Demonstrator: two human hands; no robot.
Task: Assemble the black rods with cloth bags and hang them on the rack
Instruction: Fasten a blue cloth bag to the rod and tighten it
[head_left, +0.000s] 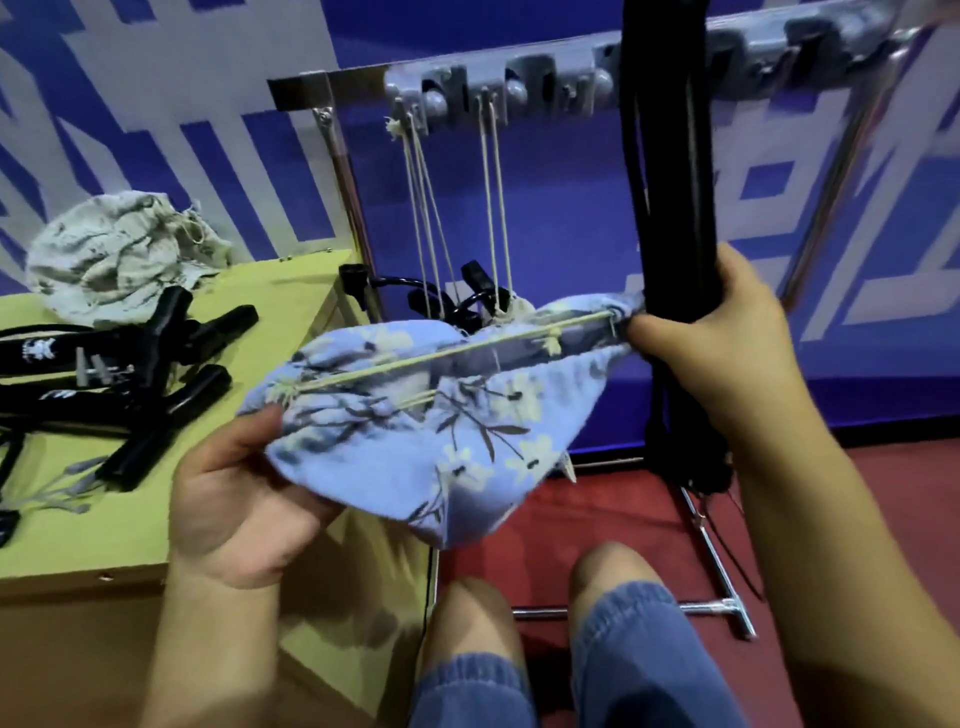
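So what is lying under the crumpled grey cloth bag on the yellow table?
The grey cloth bag rests on the yellow table at its far corner. Its lower edge overlaps the end of one black rod. Anything else beneath it is covered.

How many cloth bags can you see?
2. A blue flowered cloth bag is held between the left hand and the right hand. A crumpled grey-white cloth bag lies on the yellow-green table. More may hang hidden behind the blue one.

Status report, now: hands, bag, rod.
Right hand grips black rod upright. Left hand pinches blue floral bag, mouth stretched toward rod. Nothing blocking.
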